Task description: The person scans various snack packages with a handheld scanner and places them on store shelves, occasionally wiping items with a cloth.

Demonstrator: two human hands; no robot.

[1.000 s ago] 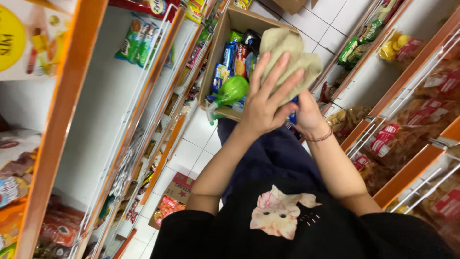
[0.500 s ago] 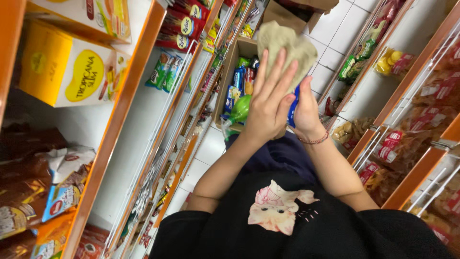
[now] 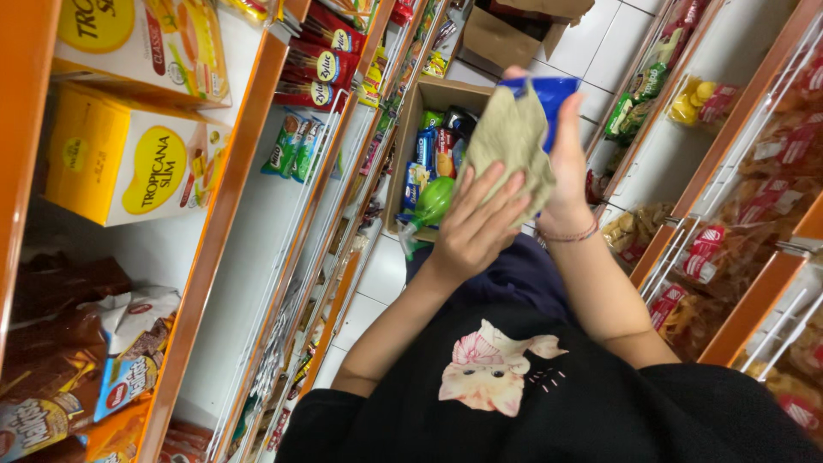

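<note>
Far-left shelf: two yellow rectangular cartons [image 3: 129, 163] with round label patches stand at 9 to 10 o'clock, behind an orange shelf edge [image 3: 214, 249].
Lower left: brown and blue snack bags [image 3: 60, 377] lie stacked at 8 o'clock beside a crumpled white wrapper [image 3: 137, 313].
Upper left-centre: red flat packets [image 3: 321, 69] with round pale labels at 11 o'clock; green-and-white sachets [image 3: 296, 146] hang just below them.
Centre: an open cardboard box [image 3: 410, 137] on the tiled floor at 12 o'clock holds blue and red packets and a green spray bottle [image 3: 429, 206].
Left hand [image 3: 476, 231]: fingers spread flat, pressed against the grey-green cloth [image 3: 514, 141].
Cloth: draped over the blue packet [image 3: 553, 94], just right of centre, in front of the box.
Right hand [image 3: 570, 167]: fingers closed around the blue packet, holding it upright; a thin bracelet [image 3: 570, 233] circles the wrist.
Right shelves: yellow packs [image 3: 694, 101] at 1 o'clock; red-and-clear bags [image 3: 754, 214] at 3 o'clock behind white wire rails.
Bottom: black shirt with a pale cat print [image 3: 493, 369] at 6 o'clock.
</note>
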